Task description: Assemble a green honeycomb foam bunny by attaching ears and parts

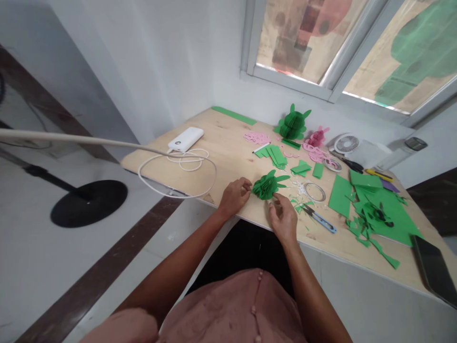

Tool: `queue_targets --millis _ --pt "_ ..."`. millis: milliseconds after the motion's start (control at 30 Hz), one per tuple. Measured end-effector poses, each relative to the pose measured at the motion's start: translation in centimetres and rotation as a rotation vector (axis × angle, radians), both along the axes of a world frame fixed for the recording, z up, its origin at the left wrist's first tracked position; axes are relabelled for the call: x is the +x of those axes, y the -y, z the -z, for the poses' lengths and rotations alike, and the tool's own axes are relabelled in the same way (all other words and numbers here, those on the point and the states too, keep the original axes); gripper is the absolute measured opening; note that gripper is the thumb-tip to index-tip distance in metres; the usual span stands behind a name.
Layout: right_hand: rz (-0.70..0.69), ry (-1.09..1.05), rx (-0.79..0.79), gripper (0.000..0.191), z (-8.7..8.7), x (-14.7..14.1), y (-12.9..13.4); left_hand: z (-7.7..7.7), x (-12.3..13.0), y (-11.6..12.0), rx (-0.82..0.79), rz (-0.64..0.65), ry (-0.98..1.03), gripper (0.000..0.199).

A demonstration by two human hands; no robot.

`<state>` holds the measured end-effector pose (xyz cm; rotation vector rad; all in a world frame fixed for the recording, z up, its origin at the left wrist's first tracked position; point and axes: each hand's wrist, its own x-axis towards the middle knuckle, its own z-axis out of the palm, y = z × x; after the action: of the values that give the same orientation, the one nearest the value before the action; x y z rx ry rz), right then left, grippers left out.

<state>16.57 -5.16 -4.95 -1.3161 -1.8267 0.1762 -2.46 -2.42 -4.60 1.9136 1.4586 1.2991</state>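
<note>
A small green layered paper figure (pixel 266 186) with two long ear-like strips stands near the front edge of the wooden table, between my two hands. My left hand (pixel 236 194) is at its left side, the fingers curled and pinching its edge. My right hand (pixel 283 214) is at its lower right side, thumb and forefinger closed on its edge. To the right lie a ring of thin wire or tape (pixel 314 192), white and green scraps, and blue-handled snips (pixel 323 222).
On the table (pixel 228 147) are a white power bank (pixel 186 139) with a looped cable, a larger green paper figure (pixel 293 124), a pink one (pixel 317 137), green sheets (pixel 340 196), black scissors, a small fan (pixel 346 143) and a dark phone (pixel 433 267) at the right edge.
</note>
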Motion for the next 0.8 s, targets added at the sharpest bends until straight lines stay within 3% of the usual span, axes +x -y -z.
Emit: queue_targets --millis 433,800 --pt "-0.013 0.005 0.004 0.032 0.05 0.04 0.01 -0.07 0.42 -0.05 0.017 -0.032 0.102 0.041" --pt "-0.007 0.016 0.017 0.032 0.08 0.03 0.10 0.16 0.53 -0.18 -0.004 0.000 0.132 0.043"
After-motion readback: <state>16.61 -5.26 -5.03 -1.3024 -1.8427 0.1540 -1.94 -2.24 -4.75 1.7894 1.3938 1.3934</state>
